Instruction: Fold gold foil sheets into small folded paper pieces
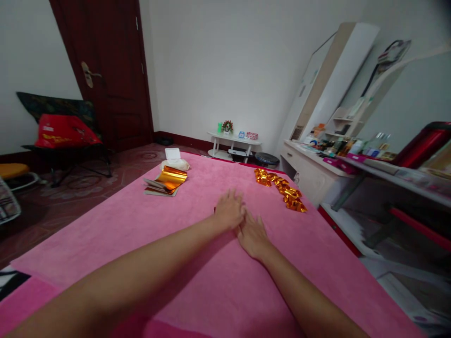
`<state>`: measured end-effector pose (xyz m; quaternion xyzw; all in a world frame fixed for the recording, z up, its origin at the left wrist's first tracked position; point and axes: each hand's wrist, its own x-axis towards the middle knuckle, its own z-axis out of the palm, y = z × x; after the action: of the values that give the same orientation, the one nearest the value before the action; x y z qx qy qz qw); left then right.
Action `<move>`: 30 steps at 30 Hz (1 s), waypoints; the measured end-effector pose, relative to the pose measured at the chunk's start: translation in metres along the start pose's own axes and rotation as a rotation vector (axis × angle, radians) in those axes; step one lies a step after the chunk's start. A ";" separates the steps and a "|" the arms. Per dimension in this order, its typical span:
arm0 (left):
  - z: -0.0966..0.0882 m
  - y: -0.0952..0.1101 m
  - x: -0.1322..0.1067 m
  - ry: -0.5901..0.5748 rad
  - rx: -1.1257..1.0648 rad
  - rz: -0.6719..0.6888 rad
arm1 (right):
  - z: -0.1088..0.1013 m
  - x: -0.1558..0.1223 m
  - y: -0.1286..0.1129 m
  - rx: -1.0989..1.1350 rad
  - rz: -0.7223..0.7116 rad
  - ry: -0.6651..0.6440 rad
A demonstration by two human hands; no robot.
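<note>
Together, left hand [229, 211] and right hand [252, 235] flat on pink blanket [141, 234], fingers spread, holding nothing, gold foil pieces [282, 188] near.

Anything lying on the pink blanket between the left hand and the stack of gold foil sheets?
Nothing visible: only bare pink blanket lies between the left hand and the gold foil sheets.
</note>
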<state>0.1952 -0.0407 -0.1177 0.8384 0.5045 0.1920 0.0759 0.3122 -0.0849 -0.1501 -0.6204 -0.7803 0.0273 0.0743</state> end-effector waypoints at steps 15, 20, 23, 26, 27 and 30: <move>-0.003 -0.094 -0.026 -0.156 0.106 -0.016 | 0.004 0.005 0.002 0.053 0.022 0.027; -0.012 -0.117 -0.026 -0.045 0.069 -0.018 | 0.005 0.035 0.020 0.433 0.082 0.239; -0.016 -0.116 -0.026 -0.021 -0.059 -0.007 | 0.007 0.051 0.028 0.822 0.112 0.321; -0.022 -0.113 -0.030 -0.045 -0.206 0.132 | 0.005 0.049 0.028 0.950 -0.015 0.366; -0.023 -0.111 -0.031 -0.033 -0.265 0.180 | 0.004 0.046 0.027 0.951 -0.059 0.372; -0.023 -0.106 -0.037 -0.008 -0.416 0.288 | -0.001 0.036 0.024 0.969 -0.117 0.363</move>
<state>0.0843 -0.0234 -0.1400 0.8688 0.3292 0.2970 0.2206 0.3279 -0.0449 -0.1492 -0.4649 -0.6862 0.2729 0.4885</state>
